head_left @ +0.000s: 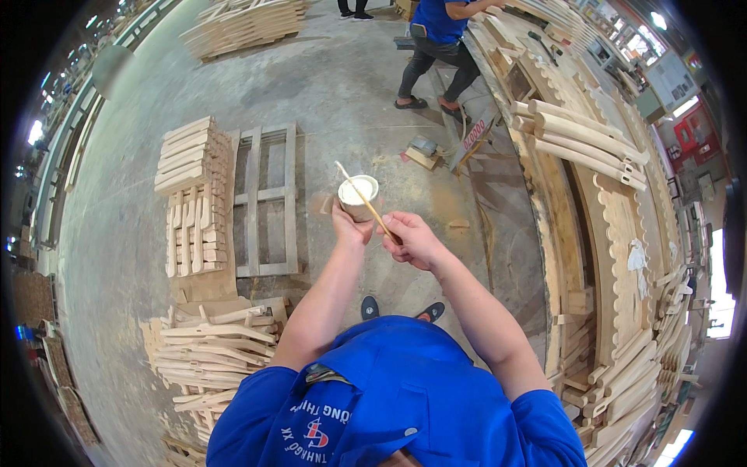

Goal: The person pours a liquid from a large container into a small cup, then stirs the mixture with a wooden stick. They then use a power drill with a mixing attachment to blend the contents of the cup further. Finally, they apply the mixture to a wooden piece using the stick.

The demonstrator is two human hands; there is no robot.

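My left hand (352, 228) is wrapped round the lower part of a cup (355, 212) and holds it upright in front of me. White, pasty stuff (352, 194) fills the cup; I cannot make out what it is. Between the fingers of my right hand (412, 240) is a thin wooden stick (377, 215), gripped near its lower end. The stick slants up and left across the cup's mouth, and its pale, whitish tip sticks out past the far rim. Whether it touches the white stuff cannot be told.
At my left stand stacked wooden pieces (193, 202) beside a slatted pallet (266, 194), with curved pieces (214, 346) nearer me. A long workbench at my right bears rounded wooden parts (583, 136) and scalloped boards (615, 257). A co-worker (437, 47) stands ahead by the bench.
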